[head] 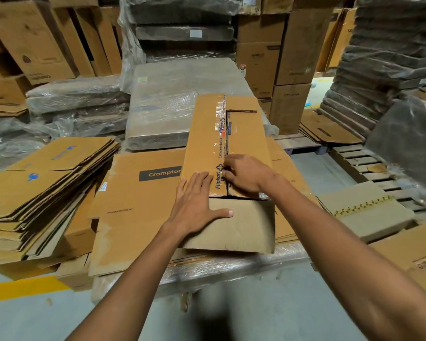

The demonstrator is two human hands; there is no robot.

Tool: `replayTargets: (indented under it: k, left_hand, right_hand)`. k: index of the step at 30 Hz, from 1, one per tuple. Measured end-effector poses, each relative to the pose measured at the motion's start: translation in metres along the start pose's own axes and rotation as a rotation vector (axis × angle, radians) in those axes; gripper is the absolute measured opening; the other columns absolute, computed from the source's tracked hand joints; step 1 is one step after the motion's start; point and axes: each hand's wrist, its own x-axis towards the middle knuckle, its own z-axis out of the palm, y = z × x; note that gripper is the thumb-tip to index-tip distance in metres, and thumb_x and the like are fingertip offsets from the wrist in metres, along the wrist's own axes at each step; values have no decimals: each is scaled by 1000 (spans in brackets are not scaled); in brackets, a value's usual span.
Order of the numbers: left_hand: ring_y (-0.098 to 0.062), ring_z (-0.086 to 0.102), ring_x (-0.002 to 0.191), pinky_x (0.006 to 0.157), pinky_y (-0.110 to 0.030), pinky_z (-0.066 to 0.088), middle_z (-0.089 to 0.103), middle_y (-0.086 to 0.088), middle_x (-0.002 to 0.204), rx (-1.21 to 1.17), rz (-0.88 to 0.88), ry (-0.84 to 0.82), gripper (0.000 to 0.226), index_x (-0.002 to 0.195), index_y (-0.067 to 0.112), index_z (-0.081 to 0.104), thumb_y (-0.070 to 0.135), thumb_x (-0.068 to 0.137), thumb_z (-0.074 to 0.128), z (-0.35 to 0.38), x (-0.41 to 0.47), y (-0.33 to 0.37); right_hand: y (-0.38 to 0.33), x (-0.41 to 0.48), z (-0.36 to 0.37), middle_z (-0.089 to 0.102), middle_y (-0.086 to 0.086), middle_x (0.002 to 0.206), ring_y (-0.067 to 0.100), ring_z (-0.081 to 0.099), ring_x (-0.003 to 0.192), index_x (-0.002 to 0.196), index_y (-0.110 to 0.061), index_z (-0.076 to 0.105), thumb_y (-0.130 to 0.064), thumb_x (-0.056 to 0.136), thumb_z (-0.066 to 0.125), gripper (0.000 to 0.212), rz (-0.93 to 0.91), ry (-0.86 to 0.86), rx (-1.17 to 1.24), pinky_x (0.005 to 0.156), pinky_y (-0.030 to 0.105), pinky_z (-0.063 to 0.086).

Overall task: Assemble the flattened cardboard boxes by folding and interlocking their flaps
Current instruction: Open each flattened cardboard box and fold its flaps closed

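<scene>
A long brown cardboard box (pixel 246 134) with printed tape along its middle seam lies in front of me on a flattened "Crompton" carton (pixel 138 210). One plain end flap (pixel 241 227) sticks out toward me. My left hand (pixel 197 205) lies flat with spread fingers across the box's near end and that flap. My right hand (pixel 244 175) has curled fingers at the taped seam, where the two top flaps meet; whether it pinches a flap edge I cannot tell.
A stack of flattened boxes (pixel 35 193) lies at the left. Shrink-wrapped bundles (pixel 165 99) sit behind the box. Wooden pallets (pixel 369 168) and more flat cardboard (pixel 369 212) are at the right. A yellow floor line (pixel 22 287) runs at lower left.
</scene>
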Motion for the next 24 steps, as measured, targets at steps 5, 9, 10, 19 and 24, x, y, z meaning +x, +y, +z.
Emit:
replayTargets:
  k: [5, 9, 10, 19, 24]
  left_hand:
    - [-21, 15, 154, 125, -52, 11, 28, 2, 163, 121, 17, 52, 120, 156, 25, 29, 98, 63, 47, 3, 14, 1]
    - [-22, 28, 148, 122, -54, 19, 39, 2, 156, 231, 14, 128, 112, 151, 25, 38, 100, 67, 33, 14, 15, -4]
    - [-23, 29, 148, 121, -54, 19, 39, 1, 156, 252, 16, 138, 111, 151, 25, 38, 100, 69, 28, 16, 14, -4]
    - [-21, 0, 157, 124, -59, 0, 15, 0, 167, 91, 44, 0, 116, 158, 28, 18, 93, 65, 44, 6, 13, -13]
    - [-20, -3, 157, 122, -58, 0, 11, 3, 169, -146, -33, -67, 103, 159, 31, 19, 71, 70, 53, -8, 17, -11]
  right_hand:
    - [-2, -38, 31, 31, 9, 166, 23, 24, 154, 158, -16, 38, -44, 104, 50, 62, 81, 119, 169, 125, 40, 15]
    - [1, -59, 41, 9, -2, 172, 16, 5, 159, 165, -25, 12, -61, 95, 53, 89, 50, 59, 72, 128, 38, -1]
    - [2, -61, 44, 6, -3, 172, 15, 2, 159, 166, -25, 8, -66, 93, 51, 94, 53, 43, 36, 129, 39, -1]
    - [-9, -62, 56, 14, -3, 172, 17, 9, 158, 165, -21, 14, -88, 87, 22, 103, 121, 37, -119, 128, 47, 6]
    - [-14, -61, 55, 25, -7, 169, 16, 17, 156, 161, -24, 29, -84, 93, 16, 92, 154, 74, -110, 125, 52, 11]
